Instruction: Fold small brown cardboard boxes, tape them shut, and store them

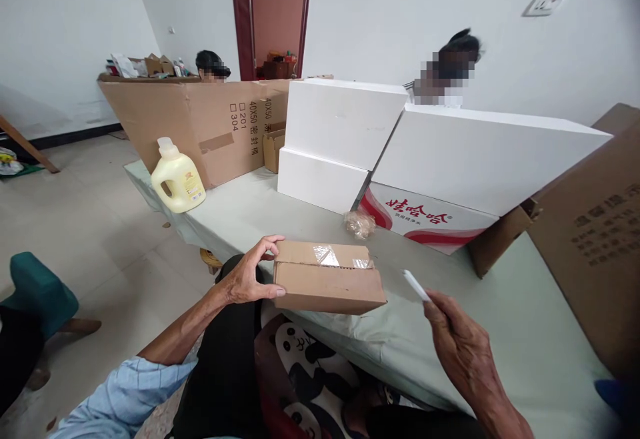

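My left hand (pixel 255 272) grips the left end of a small brown cardboard box (pixel 327 285), thumb on the near side and fingers over the far edge. The box lies at the table's front edge, with strips of clear tape (pixel 326 255) across its upper face around a seam. To its right, my right hand (pixel 457 332) is closed around a slim white stick-like tool (pixel 415 285), whose tip points up and left, apart from the box. Its exact kind is hard to make out. Behind the box lies a crumpled ball of clear tape (pixel 359 224).
A pale yellow detergent bottle (pixel 183 182) stands on the cloth-covered table (pixel 310 222) at left. White boxes (pixel 345 122), a red-and-white carton (pixel 430 219) and large brown cartons (pixel 220 132) line the back and right. Two people sit behind them. A teal stool (pixel 43 285) is at lower left.
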`<state>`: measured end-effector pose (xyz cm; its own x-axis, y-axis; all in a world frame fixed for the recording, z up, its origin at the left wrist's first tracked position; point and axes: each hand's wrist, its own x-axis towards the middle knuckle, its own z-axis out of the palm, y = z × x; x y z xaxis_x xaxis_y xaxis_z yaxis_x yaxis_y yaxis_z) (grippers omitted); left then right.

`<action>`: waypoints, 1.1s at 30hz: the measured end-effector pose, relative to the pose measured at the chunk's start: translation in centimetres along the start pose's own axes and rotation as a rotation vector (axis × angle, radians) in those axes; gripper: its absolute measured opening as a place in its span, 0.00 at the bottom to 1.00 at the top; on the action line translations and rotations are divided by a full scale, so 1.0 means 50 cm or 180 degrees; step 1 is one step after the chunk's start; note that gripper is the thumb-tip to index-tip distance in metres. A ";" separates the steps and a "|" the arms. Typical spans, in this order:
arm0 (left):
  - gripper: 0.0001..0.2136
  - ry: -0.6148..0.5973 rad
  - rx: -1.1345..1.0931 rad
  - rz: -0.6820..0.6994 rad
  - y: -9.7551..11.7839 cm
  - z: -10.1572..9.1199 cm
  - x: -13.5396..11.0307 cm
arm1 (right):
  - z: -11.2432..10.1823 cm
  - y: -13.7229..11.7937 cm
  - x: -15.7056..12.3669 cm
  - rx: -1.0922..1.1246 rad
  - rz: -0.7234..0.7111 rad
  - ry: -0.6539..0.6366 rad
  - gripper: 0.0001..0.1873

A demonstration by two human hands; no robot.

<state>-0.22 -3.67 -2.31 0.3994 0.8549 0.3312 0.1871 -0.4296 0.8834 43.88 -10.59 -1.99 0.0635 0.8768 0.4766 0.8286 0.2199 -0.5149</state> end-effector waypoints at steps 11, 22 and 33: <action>0.27 0.0090 0.0175 0.0069 0.011 0.002 -0.009 | -0.002 -0.196 0.066 -0.0433 -0.1987 -0.0502 0.15; 0.24 0.0166 0.0431 0.0144 0.014 0.000 -0.017 | 0.007 -0.212 0.083 -0.0750 -0.2051 -0.0647 0.18; 0.27 0.0221 0.0316 0.0144 0.004 0.004 -0.022 | -0.003 -0.247 0.110 -0.1213 -0.2199 -0.0587 0.22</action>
<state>-0.43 -4.73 -2.56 0.3469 0.8506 0.3950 0.2596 -0.4918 0.8311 34.09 -8.54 7.13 -0.5971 0.6600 0.4558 0.7819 0.6059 0.1469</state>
